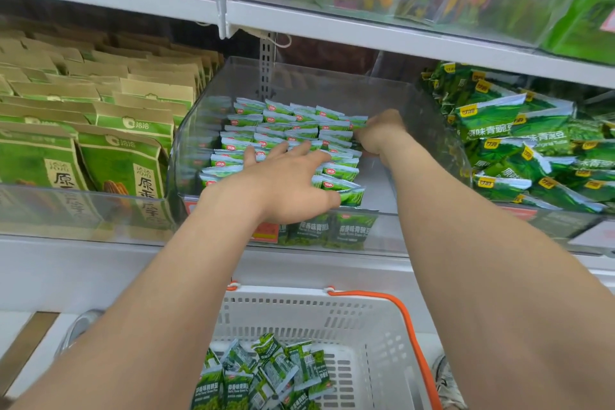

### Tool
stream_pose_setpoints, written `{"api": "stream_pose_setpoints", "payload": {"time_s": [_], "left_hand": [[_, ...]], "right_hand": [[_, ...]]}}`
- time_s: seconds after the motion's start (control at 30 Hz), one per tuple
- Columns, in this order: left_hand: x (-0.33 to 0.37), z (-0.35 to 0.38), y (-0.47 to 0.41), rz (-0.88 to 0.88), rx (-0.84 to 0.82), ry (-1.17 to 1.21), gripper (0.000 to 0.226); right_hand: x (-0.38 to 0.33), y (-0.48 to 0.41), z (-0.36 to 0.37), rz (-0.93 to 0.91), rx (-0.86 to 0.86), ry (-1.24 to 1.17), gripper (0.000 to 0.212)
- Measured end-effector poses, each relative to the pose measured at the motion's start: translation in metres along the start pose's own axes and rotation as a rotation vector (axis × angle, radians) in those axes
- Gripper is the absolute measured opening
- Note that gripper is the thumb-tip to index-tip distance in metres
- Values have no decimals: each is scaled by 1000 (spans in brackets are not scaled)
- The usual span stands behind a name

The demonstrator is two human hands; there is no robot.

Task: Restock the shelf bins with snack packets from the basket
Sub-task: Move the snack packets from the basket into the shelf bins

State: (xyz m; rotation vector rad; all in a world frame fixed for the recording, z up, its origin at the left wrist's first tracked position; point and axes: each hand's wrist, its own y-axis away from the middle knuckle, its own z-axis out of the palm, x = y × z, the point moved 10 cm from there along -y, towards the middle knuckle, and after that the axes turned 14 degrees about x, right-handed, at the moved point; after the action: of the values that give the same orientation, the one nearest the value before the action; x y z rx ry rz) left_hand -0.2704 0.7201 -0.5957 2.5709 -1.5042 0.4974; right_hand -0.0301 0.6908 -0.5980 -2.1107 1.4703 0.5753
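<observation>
Here, in the head view, at the middle of the shelf inside the clear bin [206, 130]: snack packets [293, 130] stood on edge in several files running front to back, crimped top seams up, each long axis lying left to right across the bin, printed faces toward the front wall. Small and green, with pale seams and a little red oval mark near one corner; dark green print legible on the foremost ones through the plastic. Pressed flat on the near rows, fingers spread and straight: the left hand [286, 176], covering several packets. Further back at the right end of the rows: the right hand [379, 133], knuckles up, fingertips buried among the packets, so cannot tell whether gripping one or only pushing. Hands apart, both inside the bin. Bare floor of the bin to the right of the files. Below, between the forearms: a white basket [376, 319] with an orange handle [412, 336], holding loose packets [263, 373] heaped at all angles, partly hidden by the left forearm. To the left, kraft pouches [123, 156] in leaning rows; to the right, larger pea packets [519, 143] piled loosely. Overhanging the bin's rear: the upper shelf [332, 30].
</observation>
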Motion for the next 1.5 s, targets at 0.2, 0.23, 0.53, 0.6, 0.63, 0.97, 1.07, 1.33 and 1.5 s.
{"api": "stream_pose_setpoints", "payload": {"time_s": [0.2,0.23,0.53,0.6,0.63,0.97,1.07,1.33,1.5], "left_hand": [[0,-8,-2,-1,99,49,72],[0,-11,-2,3,136,56,72],[26,-61,30,213,684,-29,39],[36,-63,49,270,808,-20,28],[39,-62,61,298,875,15,22],[18,63,130,217,621,40,18],[-15,143,135,98,179,-49,22],[-79,306,203,-47,-493,8,19],[-92,343,213,-97,-577,30,19]], "right_hand": [[-5,6,-22,-51,148,155,61],[-8,10,-25,-68,140,198,59],[-56,103,-93,-584,204,80,31],[-64,146,-121,-729,311,25,31],[-65,170,-132,-813,364,12,30],[31,278,-28,-880,-349,353,28],[91,298,30,-693,-656,466,13],[253,353,145,-367,-924,657,14],[289,386,190,-317,-1038,603,21]]}}
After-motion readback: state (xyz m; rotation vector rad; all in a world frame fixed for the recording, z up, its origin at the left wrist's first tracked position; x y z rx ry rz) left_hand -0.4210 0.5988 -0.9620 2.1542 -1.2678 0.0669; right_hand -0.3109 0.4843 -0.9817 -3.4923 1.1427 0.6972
